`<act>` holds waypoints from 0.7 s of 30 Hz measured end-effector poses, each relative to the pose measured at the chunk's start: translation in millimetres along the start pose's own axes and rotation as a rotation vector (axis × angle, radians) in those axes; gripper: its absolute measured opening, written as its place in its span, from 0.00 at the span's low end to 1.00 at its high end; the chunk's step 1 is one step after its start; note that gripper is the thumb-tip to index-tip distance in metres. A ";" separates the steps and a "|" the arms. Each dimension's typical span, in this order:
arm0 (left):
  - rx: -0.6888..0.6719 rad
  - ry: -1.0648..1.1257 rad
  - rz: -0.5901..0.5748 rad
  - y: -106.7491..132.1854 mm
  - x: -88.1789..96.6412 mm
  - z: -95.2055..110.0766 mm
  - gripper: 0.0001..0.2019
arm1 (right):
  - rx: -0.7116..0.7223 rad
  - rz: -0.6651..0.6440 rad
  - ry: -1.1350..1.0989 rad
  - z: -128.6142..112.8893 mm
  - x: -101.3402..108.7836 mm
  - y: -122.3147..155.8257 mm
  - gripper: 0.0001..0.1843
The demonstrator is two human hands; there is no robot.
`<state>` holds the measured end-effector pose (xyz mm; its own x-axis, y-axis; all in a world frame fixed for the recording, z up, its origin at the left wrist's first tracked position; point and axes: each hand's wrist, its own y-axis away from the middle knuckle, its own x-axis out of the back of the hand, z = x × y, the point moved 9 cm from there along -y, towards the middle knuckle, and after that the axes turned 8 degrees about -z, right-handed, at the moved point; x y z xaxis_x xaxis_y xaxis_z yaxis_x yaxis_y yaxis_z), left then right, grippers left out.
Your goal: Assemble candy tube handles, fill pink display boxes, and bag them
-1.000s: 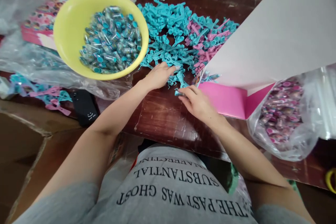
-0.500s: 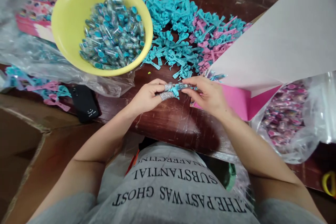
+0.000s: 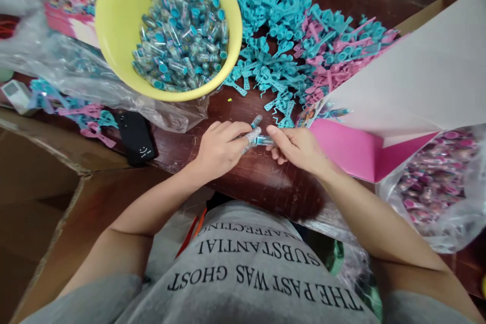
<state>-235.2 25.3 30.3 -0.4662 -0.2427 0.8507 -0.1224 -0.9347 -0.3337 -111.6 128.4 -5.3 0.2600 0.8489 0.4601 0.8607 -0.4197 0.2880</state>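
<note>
In front of my body, both hands meet over the table edge. My left hand [image 3: 224, 149], with grey-silver wrapping on its fingertips, is closed on the blue end of a small clear tube [image 3: 265, 140]. A second small capped tube [image 3: 256, 121] sticks out above the left fingers; how it is held is hidden. The thumb and fingers of my right hand [image 3: 299, 146] pinch the clear end of the first tube. Beyond the hands lies a heap of blue plastic pieces [image 3: 273, 73], mixed with pink plastic pieces [image 3: 334, 73] to the right.
A yellow basin [image 3: 114, 25] full of blue-capped tubes stands back left. A black phone [image 3: 135, 137] lies left of my hands, near an open cardboard box [image 3: 110, 182]. At right are a white and pink box [image 3: 345, 149] and a clear bag [image 3: 436, 182] of pink-capped tubes.
The left hand has turned palm down, and the blue plastic piece seen at its fingertips is now mostly hidden. A second tube now shows above its fingers. The whole view has shifted slightly.
</note>
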 end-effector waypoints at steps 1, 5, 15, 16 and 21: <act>0.008 -0.053 -0.001 4.9 -0.2 -1.7 0.12 | -0.051 -0.027 -0.050 5.4 -5.3 -3.6 0.41; 0.075 -0.060 0.010 25.8 2.3 -16.7 0.12 | 0.100 0.004 0.034 -10.6 -12.2 -15.2 0.34; 0.544 0.408 0.017 74.0 -14.9 -58.7 0.12 | 0.063 0.041 0.652 -16.7 -12.1 -61.4 0.22; 0.629 0.531 0.006 77.3 -22.5 -64.4 0.15 | 0.090 0.048 0.758 -15.4 -11.7 -69.2 0.22; 0.734 0.843 0.022 74.0 -38.8 -66.0 0.22 | 0.158 -0.057 0.751 2.1 -24.5 -73.9 0.17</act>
<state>-284.0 -17.3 -54.2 -0.9411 -0.2674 0.2070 0.3101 -0.9267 0.2124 -180.6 139.3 -39.6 -0.1050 0.3978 0.9114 0.9308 -0.2834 0.2309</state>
